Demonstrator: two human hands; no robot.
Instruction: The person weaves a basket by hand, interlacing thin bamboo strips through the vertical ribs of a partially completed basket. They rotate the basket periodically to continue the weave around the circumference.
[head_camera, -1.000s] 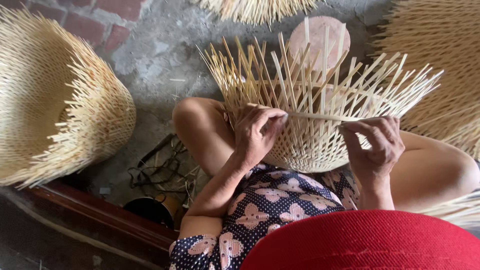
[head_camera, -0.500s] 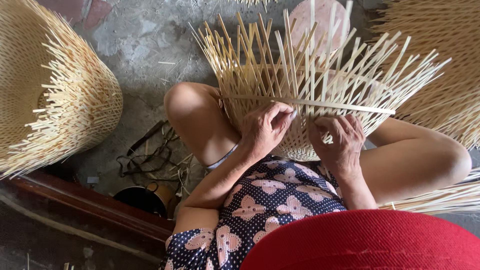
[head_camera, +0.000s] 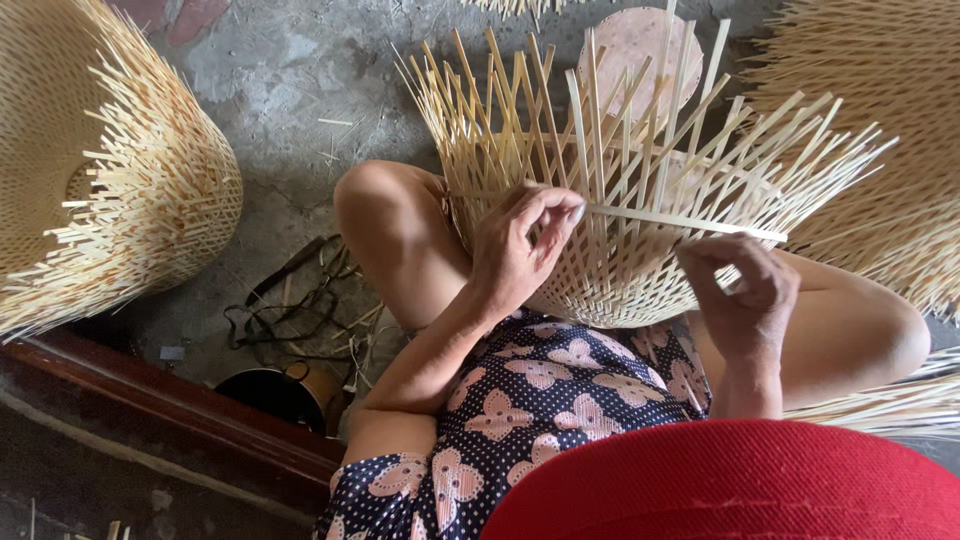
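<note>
A half-woven bamboo basket (head_camera: 610, 280) rests between my knees, its loose upright strips fanning upward. A thin flat bamboo strip (head_camera: 680, 220) runs horizontally across those uprights. My left hand (head_camera: 520, 245) pinches the strip's left part against the basket wall. My right hand (head_camera: 740, 295) grips the same strip further right, fingers curled around it. Both hands press close to the woven rim.
A large unfinished basket (head_camera: 110, 190) lies on its side at left. More woven baskets (head_camera: 880, 120) crowd the right. A round wooden disc (head_camera: 640, 45) lies beyond the basket. A dark pot (head_camera: 275, 395) and black cords (head_camera: 290, 310) sit on the concrete floor beside a wooden beam (head_camera: 170, 425).
My right hand shifted along the strip, first inward then back toward the right. The horizontal strip now lies further across the uprights. The view moved closer to the basket.
</note>
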